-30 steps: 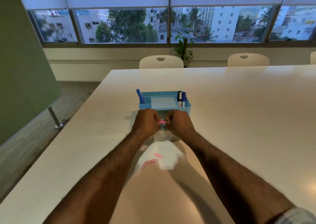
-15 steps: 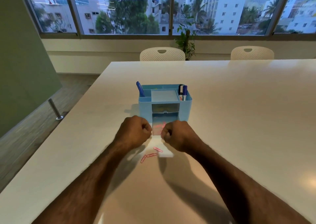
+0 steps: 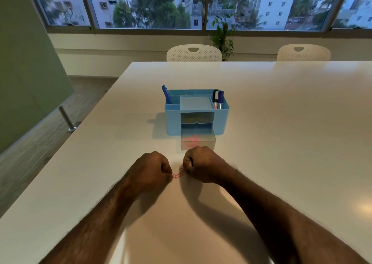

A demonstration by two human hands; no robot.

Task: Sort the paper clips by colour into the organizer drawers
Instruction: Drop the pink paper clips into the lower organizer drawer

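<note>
A wide white table point(image 3: 281, 122) is spread beneath both hands and runs far ahead of them. Beyond the knuckles, a light blue organizer point(image 3: 173, 120) is set on the table, well clear of the left hand point(image 3: 150, 172) and nearer to the right hand point(image 3: 201, 164). Its lower clear drawer point(image 3: 198, 141) is pulled out toward the right hand, its front edge lying just beyond that hand's knuckles; a small heap of pink clips point(image 3: 192, 139) is seen inside it. The upper drawer point(image 3: 197, 117) is pushed in, and something yellowish can be made out behind its clear front, too blurred to name. A blue pen point(image 3: 166, 94) is stood tilted in the compartment ahead of the left hand, and two markers point(image 3: 218, 99) are stood in the compartment ahead of the right hand.

Both hands are curled into loose fists, knuckles up, low over the table and close together. Between them a few pink paper clips point(image 3: 178, 174) are seen, lying in a short line from the left fingertips up toward the right ones. The left thumb and fingers are pinched together at the near end of that line, and the right fingers are closed at its far end. Whether the clips are lifted or resting on the table cannot be told, nor whether they are linked together.
</note>
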